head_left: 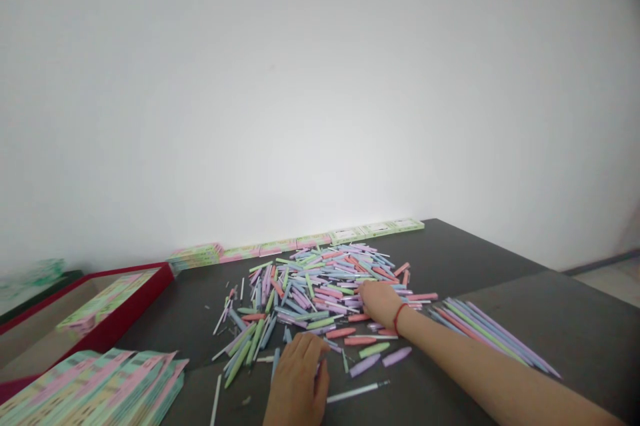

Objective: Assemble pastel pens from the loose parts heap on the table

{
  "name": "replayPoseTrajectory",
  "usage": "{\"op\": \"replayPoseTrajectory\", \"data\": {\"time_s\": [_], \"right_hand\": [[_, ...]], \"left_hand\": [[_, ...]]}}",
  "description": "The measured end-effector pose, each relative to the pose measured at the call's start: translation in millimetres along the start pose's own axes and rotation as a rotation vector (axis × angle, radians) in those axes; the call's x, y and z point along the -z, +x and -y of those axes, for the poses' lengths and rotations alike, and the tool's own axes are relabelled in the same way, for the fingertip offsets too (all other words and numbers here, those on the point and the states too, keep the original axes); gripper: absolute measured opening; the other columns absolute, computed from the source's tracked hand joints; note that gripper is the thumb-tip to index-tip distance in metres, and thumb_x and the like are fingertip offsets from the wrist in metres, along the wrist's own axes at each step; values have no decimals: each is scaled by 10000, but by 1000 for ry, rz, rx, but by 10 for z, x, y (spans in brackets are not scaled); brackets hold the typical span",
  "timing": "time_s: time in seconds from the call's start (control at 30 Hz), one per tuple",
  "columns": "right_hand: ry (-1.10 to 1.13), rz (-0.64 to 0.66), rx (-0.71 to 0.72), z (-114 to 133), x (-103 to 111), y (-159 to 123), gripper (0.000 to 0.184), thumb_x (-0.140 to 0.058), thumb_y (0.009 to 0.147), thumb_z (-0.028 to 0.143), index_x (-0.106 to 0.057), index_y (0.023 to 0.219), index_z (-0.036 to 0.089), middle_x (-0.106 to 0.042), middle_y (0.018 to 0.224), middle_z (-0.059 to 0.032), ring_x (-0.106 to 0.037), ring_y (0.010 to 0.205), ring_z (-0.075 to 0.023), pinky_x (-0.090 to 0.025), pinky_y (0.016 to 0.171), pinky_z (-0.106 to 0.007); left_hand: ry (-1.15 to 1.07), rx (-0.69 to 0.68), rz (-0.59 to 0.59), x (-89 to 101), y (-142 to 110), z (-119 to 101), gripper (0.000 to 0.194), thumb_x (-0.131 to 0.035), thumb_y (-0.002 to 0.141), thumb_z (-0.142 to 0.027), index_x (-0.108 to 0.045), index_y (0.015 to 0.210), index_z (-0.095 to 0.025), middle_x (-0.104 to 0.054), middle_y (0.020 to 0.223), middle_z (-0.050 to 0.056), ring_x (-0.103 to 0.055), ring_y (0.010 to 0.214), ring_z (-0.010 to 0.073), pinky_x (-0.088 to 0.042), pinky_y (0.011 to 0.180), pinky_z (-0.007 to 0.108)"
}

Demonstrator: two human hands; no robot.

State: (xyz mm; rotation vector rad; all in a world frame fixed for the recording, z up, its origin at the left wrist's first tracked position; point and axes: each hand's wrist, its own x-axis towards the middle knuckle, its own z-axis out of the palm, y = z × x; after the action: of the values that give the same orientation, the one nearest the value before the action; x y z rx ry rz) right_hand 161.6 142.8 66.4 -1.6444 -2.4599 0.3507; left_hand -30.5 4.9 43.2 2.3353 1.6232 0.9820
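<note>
Left hand (299,379): wrist cut off by bottom edge; fingers curled, contents hidden. Right hand (379,301): fingertips buried in pen pile (320,293). Card stack (95,387): clipped at lower-left corner (print unreadable). Red tray (120,319): left part out of picture. Green object (35,274) at far left: blurred, unidentifiable. Bench (550,326): right end cropped.

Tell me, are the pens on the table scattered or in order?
Scattered: the pens lie crossed in a loose pile on the table.
</note>
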Motion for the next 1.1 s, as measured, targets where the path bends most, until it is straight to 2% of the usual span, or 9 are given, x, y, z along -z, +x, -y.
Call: {"op": "replayPoseTrajectory", "data": {"time_s": [0.13,0.2,0.37,0.53,0.67,0.77,0.87,1.0,1.1], "right_hand": [[291,55,1,23,108,-63,120,-549,861,227,-611,856,124,-627,837,-52,-594,813,-182,-479,714,-303],[484,142,25,83,117,-176,178,-466,870,243,-591,797,139,-573,675,-8,-557,637,-129,-443,571,-230],[895,363,85,345,3,-574,233,-412,834,315,-576,820,150,-525,666,13,-463,508,-63,-359,445,-151],[1419,492,65,564,-51,-815,227,-590,741,351,-618,834,147,-501,621,39,-412,455,-41,-304,384,-121],[1404,408,101,605,-43,-912,194,-599,739,332,-633,760,142,-517,584,42,-408,447,-44,-321,383,-124],[1228,391,149,565,-80,-986,116,-560,705,219,-630,769,153,-590,659,21,-435,477,-57,-320,390,-133],[1065,346,161,485,-139,-1040,126,-520,673,135,-617,746,169,-548,616,46,-434,479,-66,-316,414,-147],[751,79,375,398,-131,-1056,84,-557,722,108,-602,705,177,-526,657,38,-482,613,-103,-361,570,-195],[536,-92,541,382,-48,-1062,111,-523,826,145,-601,758,184,-577,764,-1,-510,718,-136,-371,657,-225]], "left_hand": [[-329,190,-73,-25,34,-21,163,-444,833,-180,-584,913,-203,-617,877,57,-572,804,214,-434,735,321],[-579,352,-61,-50,64,-36,186,-468,851,-294,-587,951,-192,-593,777,14,-544,672,174,-425,616,276],[-1115,539,-59,-126,97,-98,444,-610,738,-563,-610,931,-162,-502,675,-33,-442,540,103,-323,444,199],[-1260,605,19,-134,82,-164,406,-693,694,-548,-596,761,-159,-424,518,-76,-305,429,52,-218,404,169],[-1332,641,23,-72,81,-199,395,-733,666,-514,-611,806,-165,-482,568,-59,-362,465,61,-279,453,174],[-1221,488,-12,-16,73,-211,355,-687,728,-501,-631,837,-168,-492,573,-55,-378,485,76,-321,487,190],[-1007,262,-17,39,52,-229,283,-600,821,-458,-637,851,-180,-568,690,-12,-489,596,120,-409,591,222],[-643,-164,-35,113,26,-278,127,-528,890,-283,-617,936,-203,-643,840,43,-593,763,174,-463,690,256],[-443,-454,-121,192,35,-329,152,-540,888,-201,-582,1033,-217,-671,916,61,-621,838,181,-480,746,269]]}}
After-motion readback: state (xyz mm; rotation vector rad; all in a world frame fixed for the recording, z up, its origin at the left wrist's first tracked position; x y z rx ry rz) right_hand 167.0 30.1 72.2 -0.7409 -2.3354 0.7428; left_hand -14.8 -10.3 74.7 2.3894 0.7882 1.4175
